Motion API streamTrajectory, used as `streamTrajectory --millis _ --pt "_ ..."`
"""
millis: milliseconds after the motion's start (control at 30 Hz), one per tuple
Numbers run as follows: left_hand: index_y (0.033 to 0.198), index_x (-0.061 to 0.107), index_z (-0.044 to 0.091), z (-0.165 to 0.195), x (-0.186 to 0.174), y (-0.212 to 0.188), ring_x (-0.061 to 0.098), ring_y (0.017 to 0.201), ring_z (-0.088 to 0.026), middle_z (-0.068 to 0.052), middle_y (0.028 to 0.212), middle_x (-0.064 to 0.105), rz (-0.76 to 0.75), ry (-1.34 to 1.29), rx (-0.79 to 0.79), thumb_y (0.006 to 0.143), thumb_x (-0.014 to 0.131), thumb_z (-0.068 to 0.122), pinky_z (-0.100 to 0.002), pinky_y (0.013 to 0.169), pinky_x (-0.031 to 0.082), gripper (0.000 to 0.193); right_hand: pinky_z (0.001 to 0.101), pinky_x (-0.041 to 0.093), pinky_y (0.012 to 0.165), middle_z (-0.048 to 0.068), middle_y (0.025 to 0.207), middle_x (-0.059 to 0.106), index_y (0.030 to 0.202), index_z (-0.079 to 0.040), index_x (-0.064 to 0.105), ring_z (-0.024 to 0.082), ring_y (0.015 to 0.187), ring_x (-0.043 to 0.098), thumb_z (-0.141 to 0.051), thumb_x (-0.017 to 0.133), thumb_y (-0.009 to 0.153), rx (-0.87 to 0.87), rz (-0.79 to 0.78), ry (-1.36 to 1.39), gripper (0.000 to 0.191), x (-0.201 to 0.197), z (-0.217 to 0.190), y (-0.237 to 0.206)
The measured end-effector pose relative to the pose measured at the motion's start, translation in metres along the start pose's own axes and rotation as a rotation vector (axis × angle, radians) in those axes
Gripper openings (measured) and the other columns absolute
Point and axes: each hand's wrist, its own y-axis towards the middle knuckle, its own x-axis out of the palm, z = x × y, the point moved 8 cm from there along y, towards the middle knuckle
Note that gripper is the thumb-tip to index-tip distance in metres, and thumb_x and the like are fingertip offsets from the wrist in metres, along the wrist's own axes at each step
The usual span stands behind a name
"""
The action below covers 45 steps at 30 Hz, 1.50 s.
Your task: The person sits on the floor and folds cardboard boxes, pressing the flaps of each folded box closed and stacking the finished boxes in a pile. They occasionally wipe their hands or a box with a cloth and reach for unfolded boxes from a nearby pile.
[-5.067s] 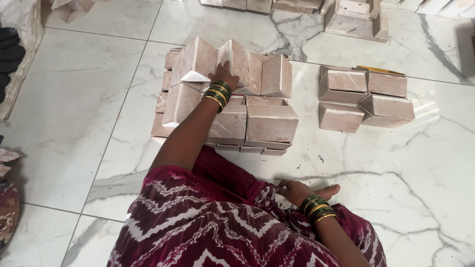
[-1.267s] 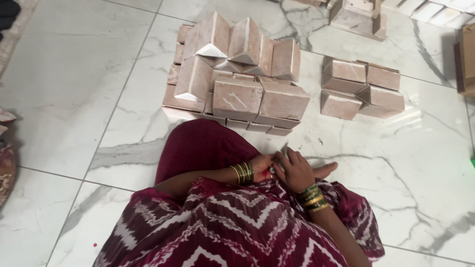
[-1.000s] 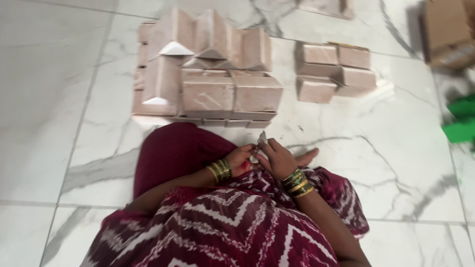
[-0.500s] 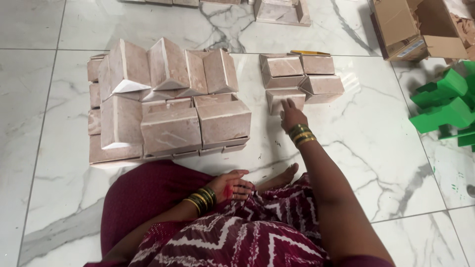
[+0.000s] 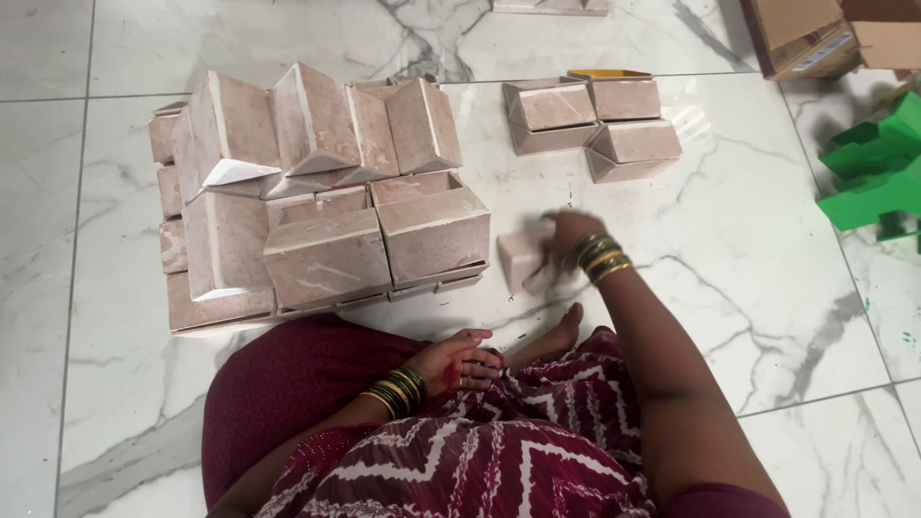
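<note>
My right hand (image 5: 564,240) is stretched out over the marble floor and grips a small pinkish-beige folded box (image 5: 520,259), blurred by motion, just right of the big pile. My left hand (image 5: 463,360) rests on my maroon-clad knee, fingers loosely curled, holding nothing I can see. A large pile of the same folded boxes (image 5: 317,192) stands in front of me. A smaller group of three boxes (image 5: 593,125) lies farther off to the right.
A brown cardboard carton (image 5: 815,34) stands at the top right. Green card pieces (image 5: 878,168) lie at the right edge. Another beige box (image 5: 549,6) shows at the top edge. My foot (image 5: 556,336) pokes out beside the patterned skirt.
My right hand took one box from the small group, which now shows three, and drew it toward me. My left hand came off the big pile and settled on my knee. The camera shifted right.
</note>
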Motion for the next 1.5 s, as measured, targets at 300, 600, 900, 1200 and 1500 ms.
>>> streamTrajectory --millis 300,600,900,1200,1500 --pt "0.152 0.029 0.012 0.012 0.001 -0.001 0.065 0.115 -0.038 -0.03 0.144 0.048 0.078 0.037 0.047 0.101 0.055 0.037 -0.051 0.095 0.058 0.063 0.0441 0.054 0.095 0.014 0.12 0.071 0.13 -0.014 0.066 0.031 0.107 0.07 -0.055 0.066 0.089 0.093 0.112 0.054 0.059 0.03 -0.001 -0.055" --pt "0.164 0.006 0.025 0.032 -0.019 0.033 0.016 0.154 -0.037 -0.009 0.173 0.007 0.189 0.005 0.151 0.093 0.052 0.053 -0.063 0.117 0.028 0.089 0.0375 0.056 0.09 0.016 0.106 0.079 0.107 -0.004 0.078 0.03 0.096 0.074 -0.056 0.073 0.079 0.126 -0.051 0.368 0.059 0.057 0.019 -0.057" --pt "0.164 0.008 0.022 0.038 -0.029 0.05 0.024 0.155 -0.041 -0.015 0.172 0.016 0.124 -0.019 0.188 0.094 0.05 0.057 -0.059 0.122 0.024 0.089 0.0406 0.057 0.063 0.013 0.09 0.074 0.109 -0.001 0.073 0.025 0.073 0.068 -0.041 0.08 0.077 0.218 -0.078 0.647 0.052 0.038 0.026 -0.097" --pt "0.164 0.008 0.021 0.048 -0.013 0.04 0.026 0.151 -0.04 -0.016 0.172 0.013 0.099 -0.01 0.242 0.094 0.046 0.061 -0.06 0.119 0.024 0.089 0.0326 0.053 0.076 0.015 0.112 0.073 0.123 0.0 0.07 0.023 0.093 0.068 -0.049 0.084 0.076 0.147 -0.091 0.67 0.069 0.047 0.035 -0.077" --pt "0.164 0.013 0.013 0.057 0.013 0.029 0.043 0.144 -0.047 -0.031 0.161 0.034 0.049 0.06 0.212 0.097 0.041 0.065 -0.061 0.118 0.035 0.089 0.0457 0.065 0.074 0.015 0.093 0.079 0.141 -0.016 0.064 0.034 0.079 0.078 -0.042 0.069 0.091 0.204 0.023 0.409 0.056 -0.014 -0.005 -0.179"
